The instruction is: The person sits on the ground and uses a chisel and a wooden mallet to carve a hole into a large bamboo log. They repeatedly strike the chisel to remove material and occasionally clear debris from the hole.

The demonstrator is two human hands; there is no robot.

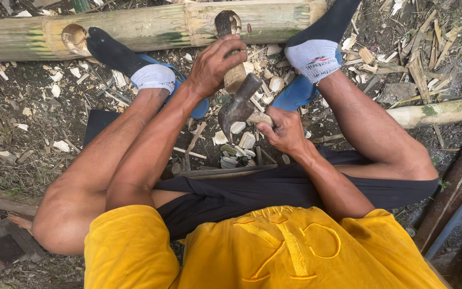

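Observation:
A thick green bamboo pole (145,27) lies across the top of the head view, with round holes cut in it. My left hand (215,64) grips a wooden-handled chisel (233,75) whose metal blade (223,24) sits in one hole of the pole. My right hand (284,131) holds a hammer, its dark iron head (239,104) resting just below the chisel's handle end. Both my feet, in dark socks and blue sandals (298,93), press against the pole.
Bamboo chips and shavings (241,142) cover the dirt between my legs. A thinner bamboo piece (439,112) lies at the right, a rusty metal bar (455,187) beside my right leg, and wooden scraps (1,246) at the lower left.

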